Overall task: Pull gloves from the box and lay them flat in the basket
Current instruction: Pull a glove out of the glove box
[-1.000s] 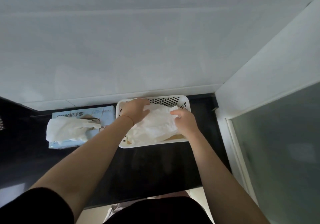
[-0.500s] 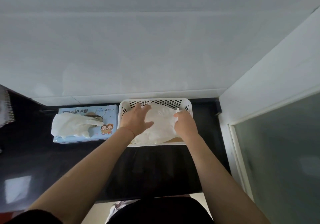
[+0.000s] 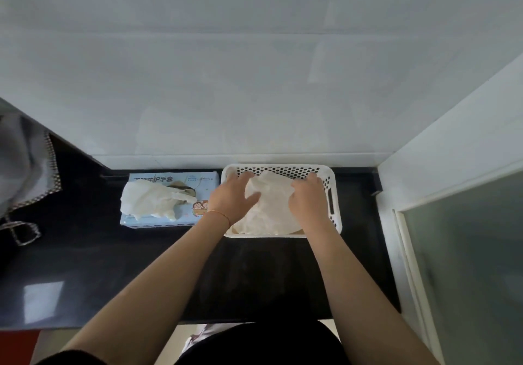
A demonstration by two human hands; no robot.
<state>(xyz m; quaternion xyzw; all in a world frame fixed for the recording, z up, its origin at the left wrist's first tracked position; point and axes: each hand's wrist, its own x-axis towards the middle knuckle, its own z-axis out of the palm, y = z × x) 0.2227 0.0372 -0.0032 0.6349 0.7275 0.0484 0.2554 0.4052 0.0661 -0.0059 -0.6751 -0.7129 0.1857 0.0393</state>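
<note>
Head view: both hands are down in the white perforated basket (image 3: 331, 192), which stands on the dark bench (image 3: 113, 265) against the wall, just right of the glove box (image 3: 169, 197). The left hand (image 3: 230, 199) lies on the pale gloves in the basket (image 3: 268, 209), its fingers (image 3: 243, 176) spread and fairly straight, the thumb angled across the sheet, pressing rather than gripping. The right hand (image 3: 307, 199) sits at the right side of the same pile, knuckles up and fingers bent downward; whether they pinch the glove's edge or only push on it cannot be told.

By the look of it, the step in hand is the flattening: a glove is already in the basket and is being smoothed over those beneath. The pile is rumpled near its middle, so the next move calls for a sweep outward from the centre, then a reach left to the box.

There another glove (image 3: 147, 202) hangs out of the slot and drapes over the box top, ready to be drawn. It looks thin and clingy, so a pull may drag a second one out with it.

Around: a grey cloth (image 3: 25, 164) with a checked border hangs at the far left, a frosted glass panel (image 3: 467, 265) stands at the right. Nothing lies between basket and box.
</note>
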